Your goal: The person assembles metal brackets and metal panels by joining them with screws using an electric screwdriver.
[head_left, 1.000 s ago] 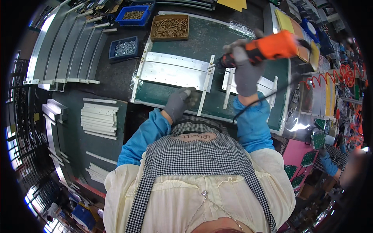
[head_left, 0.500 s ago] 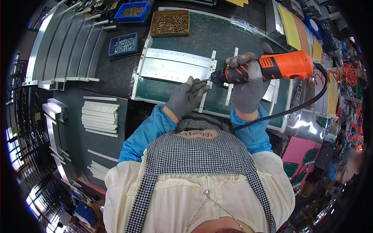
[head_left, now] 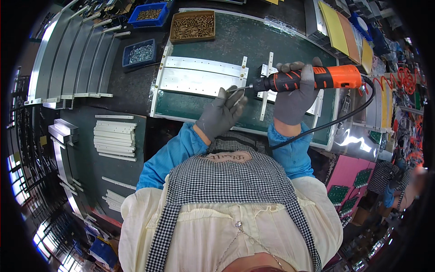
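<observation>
My right hand, in a grey glove, is closed around an orange and black electric screwdriver. The tool lies nearly level, its thin bit pointing left. At the bit's tip, my gloved left hand has its thumb and fingers curled together; whatever they pinch is too small to make out. Just beyond that hand, silver metal panels lie on the green work surface, with white drilled strips across their ends. Another white strip lies partly under the screwdriver.
A cardboard box of brass-coloured screws stands at the back, beside blue bins of small metal parts and fasteners. Stacked white strips and upright metal panels are on the left. A black cable loops from the screwdriver past my right forearm.
The screwdriver's chuck has drawn a little to the right, away from my left fingers, and more of the bit shows. My left hand has turned slightly. The whole view has shifted a little.
</observation>
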`<state>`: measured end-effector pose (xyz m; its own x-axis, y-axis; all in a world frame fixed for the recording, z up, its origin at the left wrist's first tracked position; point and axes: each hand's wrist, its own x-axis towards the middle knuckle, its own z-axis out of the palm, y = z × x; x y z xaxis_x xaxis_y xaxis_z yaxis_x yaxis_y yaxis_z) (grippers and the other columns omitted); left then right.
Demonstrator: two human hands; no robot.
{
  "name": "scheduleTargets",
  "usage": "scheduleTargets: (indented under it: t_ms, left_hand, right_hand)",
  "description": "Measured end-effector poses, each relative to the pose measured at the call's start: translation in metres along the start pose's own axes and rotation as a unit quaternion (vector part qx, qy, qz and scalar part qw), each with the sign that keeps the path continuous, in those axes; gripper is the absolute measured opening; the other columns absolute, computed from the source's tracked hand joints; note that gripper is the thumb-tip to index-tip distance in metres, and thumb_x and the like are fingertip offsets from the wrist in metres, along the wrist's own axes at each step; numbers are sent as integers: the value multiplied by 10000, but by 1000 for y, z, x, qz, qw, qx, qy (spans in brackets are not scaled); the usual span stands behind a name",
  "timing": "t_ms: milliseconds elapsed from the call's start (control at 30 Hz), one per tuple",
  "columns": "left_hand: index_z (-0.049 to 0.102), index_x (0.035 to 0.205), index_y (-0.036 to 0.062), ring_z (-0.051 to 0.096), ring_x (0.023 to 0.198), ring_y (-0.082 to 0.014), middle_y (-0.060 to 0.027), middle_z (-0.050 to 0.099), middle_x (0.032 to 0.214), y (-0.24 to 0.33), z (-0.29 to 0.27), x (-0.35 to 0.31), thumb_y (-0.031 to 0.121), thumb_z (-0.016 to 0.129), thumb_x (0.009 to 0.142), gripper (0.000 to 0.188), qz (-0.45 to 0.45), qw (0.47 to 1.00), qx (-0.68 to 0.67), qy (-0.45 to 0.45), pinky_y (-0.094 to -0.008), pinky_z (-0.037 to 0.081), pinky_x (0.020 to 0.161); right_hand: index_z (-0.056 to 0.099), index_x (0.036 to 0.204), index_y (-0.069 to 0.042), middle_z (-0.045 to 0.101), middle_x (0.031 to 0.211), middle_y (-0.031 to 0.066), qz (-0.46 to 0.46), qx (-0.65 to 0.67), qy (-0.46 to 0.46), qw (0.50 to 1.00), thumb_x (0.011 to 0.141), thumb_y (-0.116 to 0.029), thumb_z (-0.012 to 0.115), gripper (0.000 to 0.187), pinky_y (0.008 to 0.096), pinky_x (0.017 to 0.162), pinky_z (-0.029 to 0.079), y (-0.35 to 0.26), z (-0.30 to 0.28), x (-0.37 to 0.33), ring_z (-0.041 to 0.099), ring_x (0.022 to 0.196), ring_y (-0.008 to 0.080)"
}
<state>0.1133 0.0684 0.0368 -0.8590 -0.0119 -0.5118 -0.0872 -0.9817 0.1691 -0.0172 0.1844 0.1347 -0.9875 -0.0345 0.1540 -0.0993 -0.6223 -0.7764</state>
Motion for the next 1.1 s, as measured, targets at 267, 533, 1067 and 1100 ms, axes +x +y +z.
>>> scheduleTargets:
  t_ms: [267,533,1067,1100]
  left_hand:
    - [577,1236,-35,622,860,-177,-127,665,1052,-5,-50,12,243,583,978,380,12,872,476,114,-273,515,724]
    - [449,1342,-42,657,981,-244,-173,627,1165,-17,-48,27,79,462,998,365,-62,927,369,44,-348,580,841]
    - [556,1292,-3,665,1013,-269,-193,667,1143,48,-19,2,393,694,889,582,88,688,713,101,-366,523,906]
    - [577,1270,5,665,1016,-263,-190,680,1110,73,-13,0,400,696,883,566,143,656,730,125,-358,523,900]
  right_hand:
    - [279,1409,-39,630,875,118,-95,-95,-42,990,873,-17,601,626,474,806,557,7,-7,13,649,759,240]
    - [278,1438,9,658,886,51,-20,-183,-127,975,800,5,724,778,265,655,552,21,1,11,639,722,121]
    - [340,1380,-19,618,901,74,13,-160,-136,978,816,21,665,652,339,657,559,21,22,13,621,738,163]
    - [299,1412,-29,617,919,85,-15,-127,-171,977,827,25,645,682,381,720,557,16,23,19,623,779,190]
